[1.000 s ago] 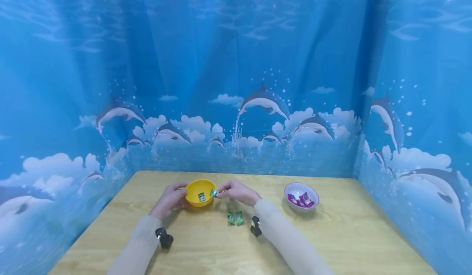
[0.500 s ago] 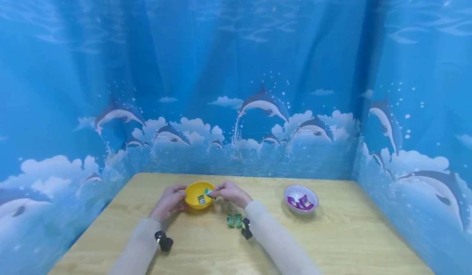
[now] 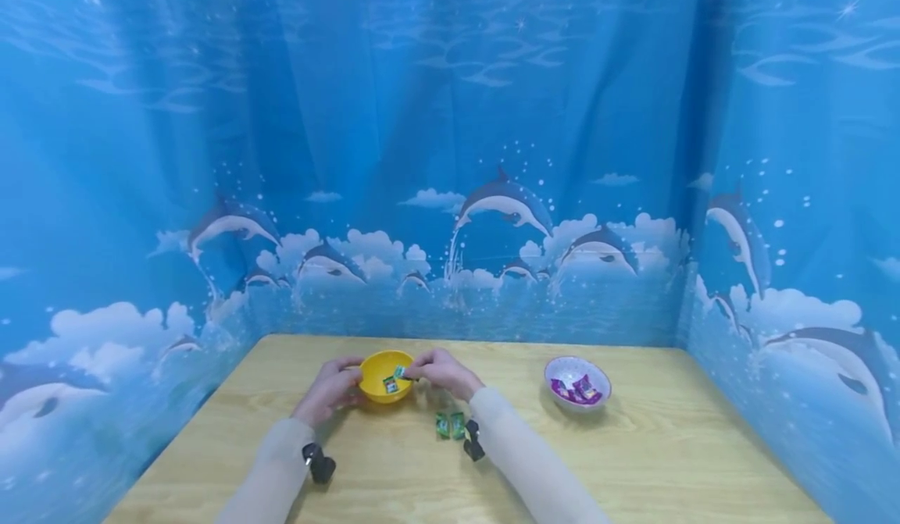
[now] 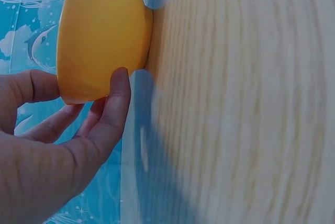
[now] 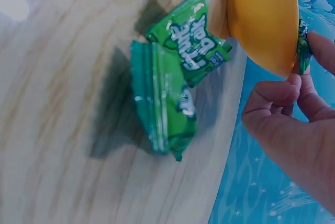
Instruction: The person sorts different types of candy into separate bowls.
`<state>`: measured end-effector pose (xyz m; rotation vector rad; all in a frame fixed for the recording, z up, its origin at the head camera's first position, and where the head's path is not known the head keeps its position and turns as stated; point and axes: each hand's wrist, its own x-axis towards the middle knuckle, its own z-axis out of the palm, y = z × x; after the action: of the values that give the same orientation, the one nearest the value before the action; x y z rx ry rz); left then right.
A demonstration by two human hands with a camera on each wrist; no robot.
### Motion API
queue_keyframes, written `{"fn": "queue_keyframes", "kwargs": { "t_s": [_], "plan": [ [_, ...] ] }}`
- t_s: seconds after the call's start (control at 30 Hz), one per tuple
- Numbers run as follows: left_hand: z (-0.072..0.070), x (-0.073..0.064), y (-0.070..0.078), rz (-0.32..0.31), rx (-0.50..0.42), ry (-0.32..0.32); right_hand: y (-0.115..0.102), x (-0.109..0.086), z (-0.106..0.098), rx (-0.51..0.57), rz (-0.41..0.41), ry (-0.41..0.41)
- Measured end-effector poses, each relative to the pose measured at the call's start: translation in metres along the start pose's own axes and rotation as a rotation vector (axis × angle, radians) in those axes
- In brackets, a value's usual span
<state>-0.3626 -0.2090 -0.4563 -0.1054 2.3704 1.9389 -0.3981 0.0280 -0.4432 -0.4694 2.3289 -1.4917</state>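
A yellow bowl (image 3: 386,395) stands on the table, with a green wrapped candy (image 3: 390,384) lying inside. My left hand (image 3: 333,390) holds the bowl's left side; in the left wrist view its thumb is at the rim and its fingertips press the outer wall (image 4: 102,30). At the bowl's right rim my right hand (image 3: 444,372) pinches another small green wrapped candy (image 5: 303,48), partly covered by the fingers. Two more green candies (image 3: 450,425) lie on the table below that hand, and in the right wrist view they appear large, one green candy (image 5: 165,98) partly overlapping the other.
A white patterned bowl (image 3: 578,408) with several purple wrapped candies (image 3: 578,389) stands to the right on the wooden table (image 3: 675,446). Blue dolphin-print curtains (image 3: 450,118) enclose the back and sides. A small black camera (image 3: 319,464) sits on each wrist.
My right hand has moved left with the pinched candy, from beside the yellow bowl to over its right rim. The left hand still holds the bowl.
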Motion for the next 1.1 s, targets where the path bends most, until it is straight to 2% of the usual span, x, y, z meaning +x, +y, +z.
{"fn": "queue_keyframes", "kwargs": {
  "t_s": [0.27, 0.57, 0.77, 0.9, 1.1],
  "plan": [
    [0.000, 0.002, 0.001, -0.015, 0.015, -0.001, 0.004, -0.002, -0.002, 0.059, -0.026, 0.012],
    [0.001, 0.004, 0.005, -0.021, 0.022, -0.002, 0.010, -0.001, -0.015, 0.029, -0.062, -0.070],
    [0.001, 0.005, 0.004, -0.025, 0.016, 0.009, 0.020, -0.006, -0.029, 0.012, -0.110, -0.186],
    [0.000, 0.005, 0.004, -0.025, 0.013, 0.005, 0.028, -0.011, -0.038, 0.010, -0.107, -0.242],
    [0.000, 0.003, 0.003, -0.035, 0.019, -0.001, 0.040, -0.017, -0.048, -0.019, -0.076, -0.276]
  ]
}}
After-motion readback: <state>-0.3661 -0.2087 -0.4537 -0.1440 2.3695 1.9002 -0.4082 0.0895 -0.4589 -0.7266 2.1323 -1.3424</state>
